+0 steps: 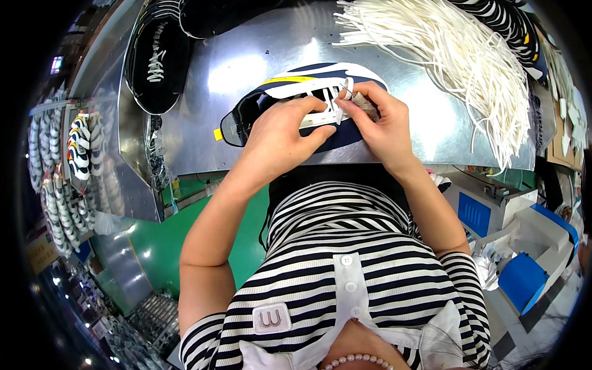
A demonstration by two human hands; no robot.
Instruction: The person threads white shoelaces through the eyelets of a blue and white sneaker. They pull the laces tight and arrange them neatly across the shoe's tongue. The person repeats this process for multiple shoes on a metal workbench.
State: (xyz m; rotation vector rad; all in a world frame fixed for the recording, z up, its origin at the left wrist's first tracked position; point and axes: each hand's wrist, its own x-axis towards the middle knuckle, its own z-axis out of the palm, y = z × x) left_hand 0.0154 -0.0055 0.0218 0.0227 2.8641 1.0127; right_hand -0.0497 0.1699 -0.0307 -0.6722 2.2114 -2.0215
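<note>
Both hands' grip pinches white lace (320, 117) (apparently) over the navy shoe upper (296, 83).

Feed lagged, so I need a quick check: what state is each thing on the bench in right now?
Shoe upper: flat on the metal table, partly laced.
White lace: threaded across the eyelets, pinched by both hands.
Left hand: on the upper, gripping the lace.
Right hand: pinching the lace end.
Lace bundle: loose, spread on the table.
Black uppers: stacked, unlaced.
</note>
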